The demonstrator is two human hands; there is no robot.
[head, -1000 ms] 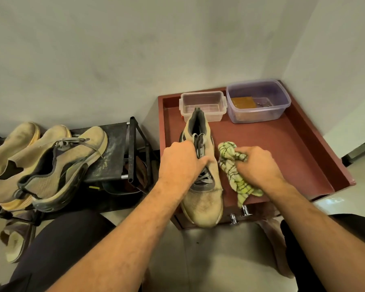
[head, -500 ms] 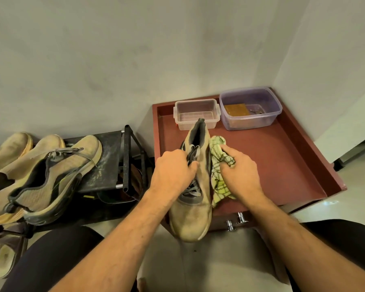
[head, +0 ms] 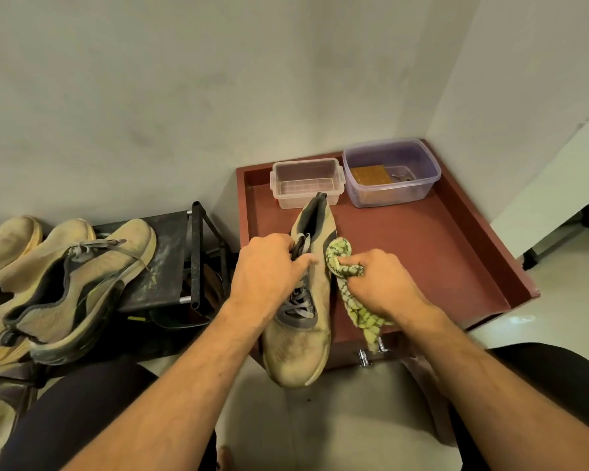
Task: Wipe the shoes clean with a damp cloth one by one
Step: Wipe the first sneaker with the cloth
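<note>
Two bare hands show, the left hand (head: 266, 270) and the right hand (head: 381, 283). One tan mesh sneaker with grey laces (head: 303, 321) is held, and three more dusty tan shoes (head: 65, 283) sit on one black metal rack (head: 170, 266). One green-and-yellow patterned cloth (head: 340, 263), one clear plastic tub (head: 306, 181), one purple-tinted plastic tub (head: 391, 171) and one dark red wooden tray (head: 456, 266) complete the count.

We see two bare forearms, no sleeves, watch or rings visible, ending in the left hand (head: 264, 266) and right hand (head: 383, 283). Below them, both legs (head: 82, 402) are covered in dark, plain, close-fitting trousers
</note>
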